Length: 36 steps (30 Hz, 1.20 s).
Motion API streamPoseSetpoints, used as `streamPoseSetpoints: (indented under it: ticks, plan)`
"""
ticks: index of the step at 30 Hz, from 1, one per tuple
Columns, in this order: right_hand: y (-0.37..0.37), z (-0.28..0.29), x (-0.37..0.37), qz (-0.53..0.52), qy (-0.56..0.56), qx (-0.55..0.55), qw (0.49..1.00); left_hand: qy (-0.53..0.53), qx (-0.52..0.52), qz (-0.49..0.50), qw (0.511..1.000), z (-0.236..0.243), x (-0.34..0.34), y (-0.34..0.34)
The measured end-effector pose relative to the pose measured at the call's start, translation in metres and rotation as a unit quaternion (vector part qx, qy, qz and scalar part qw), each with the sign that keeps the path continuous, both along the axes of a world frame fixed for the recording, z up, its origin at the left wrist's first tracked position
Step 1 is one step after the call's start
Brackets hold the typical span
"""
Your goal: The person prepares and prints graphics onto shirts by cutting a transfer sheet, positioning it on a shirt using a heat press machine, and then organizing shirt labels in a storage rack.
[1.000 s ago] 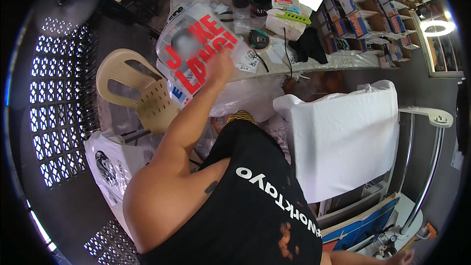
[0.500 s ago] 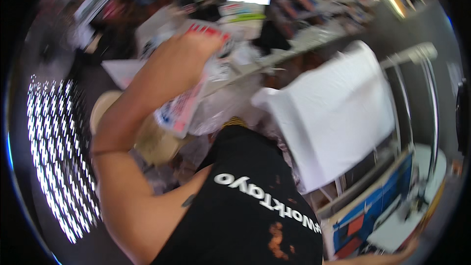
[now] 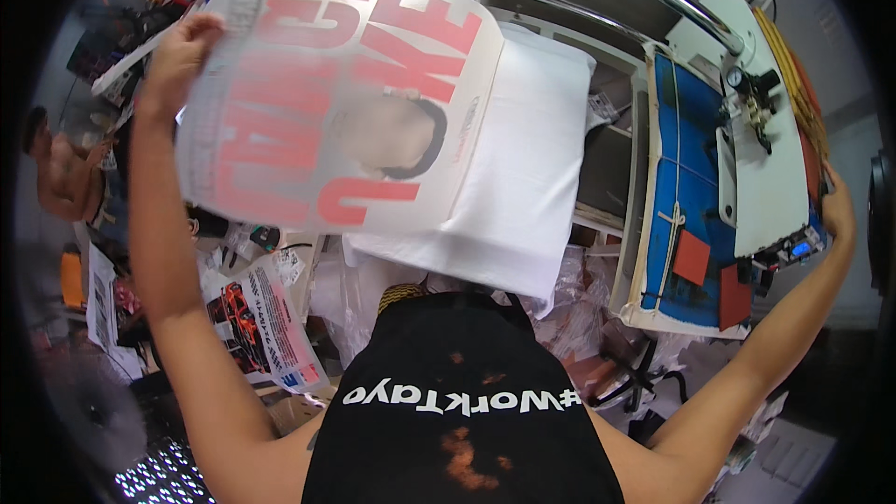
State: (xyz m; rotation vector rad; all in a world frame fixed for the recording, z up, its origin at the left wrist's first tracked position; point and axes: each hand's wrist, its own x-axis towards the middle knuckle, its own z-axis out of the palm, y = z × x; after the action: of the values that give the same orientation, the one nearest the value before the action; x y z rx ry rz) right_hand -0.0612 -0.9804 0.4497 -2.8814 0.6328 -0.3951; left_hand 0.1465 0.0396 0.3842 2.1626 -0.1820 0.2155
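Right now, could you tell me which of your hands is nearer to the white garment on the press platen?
Left. The left hand holds a printed transfer sheet partly over the white garment; the right hand rests beyond the swung-aside heat press.

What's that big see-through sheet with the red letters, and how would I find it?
Start at the white garment spread flat on the press platen in the middle. Just above its left part, the left hand holds up a large translucent transfer sheet by its left edge. Unlike the small printed leaflets lying lower left, it is raised in the air, see-through, and covered in big red letters.
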Motion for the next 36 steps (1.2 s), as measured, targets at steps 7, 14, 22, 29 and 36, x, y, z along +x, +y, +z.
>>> streamPoseSetpoints:
  ticks: [7,14,22,29,36]
  plan:
    - [0.081,0.021,-0.047,-0.169,0.015,-0.128,0.977,-0.244,0.199,0.040,0.948,-0.174,0.048,-0.165]
    - [0.287,-0.045,-0.116,0.028,-0.266,0.118,0.956,-0.109,0.346,-0.271,0.892,-0.316,-0.082,-0.397]
    - [0.441,-0.229,-0.141,-0.053,-0.143,0.619,0.771,-0.119,0.293,-0.521,0.793,-0.287,-0.127,-0.452]
    - [0.527,-0.342,-0.194,-0.048,0.001,0.777,0.628,-0.150,0.297,-0.243,0.911,-0.316,-0.049,-0.387]
    - [0.548,-0.357,-0.184,-0.096,0.000,0.813,0.574,-0.193,0.220,-0.227,0.929,-0.305,-0.065,-0.375]
